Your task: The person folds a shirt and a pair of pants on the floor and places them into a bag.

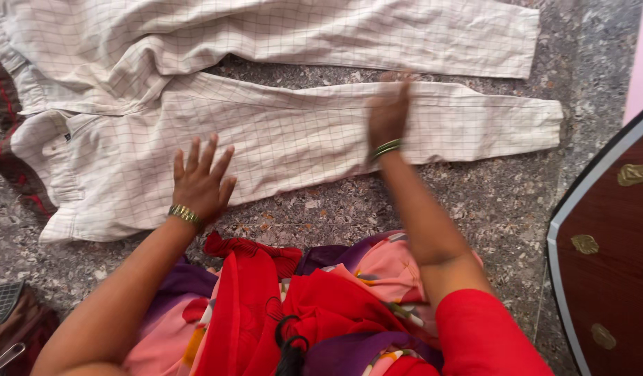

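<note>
Trousers: pale checked trousers (280, 132) lie flat on the speckled stone floor (502, 202) in front of you, waist at your left, hems at your right. The two legs run side by side, the far one toward the top of the view, the near one just ahead of your hands, with a narrow strip of floor between them.

Left hand: your left hand (200, 182) rests palm down on the near leg close to the seat, fingers spread wide and flat. It grips nothing; it only presses the cloth.

Right hand: your right hand (389, 111) lies on the same leg farther toward the hem, blurred. The fingers look stretched out along the fabric, but you cannot tell for sure whether they pinch any of it.

Progress: the trousers look laid out and mostly smoothed. No fold shows in either leg, and the waist end is still rumpled, so any folding appears to be ahead of you.

Around: dark red cloth (8, 163) peeks from under the waist. Your lap of red and pink clothing (321, 306) sits just below the near leg. A dark wooden panel (614, 264) with brass studs stands at your right, clear of the hems.

In the way: nothing lies on the trousers apart from your hands.
</note>
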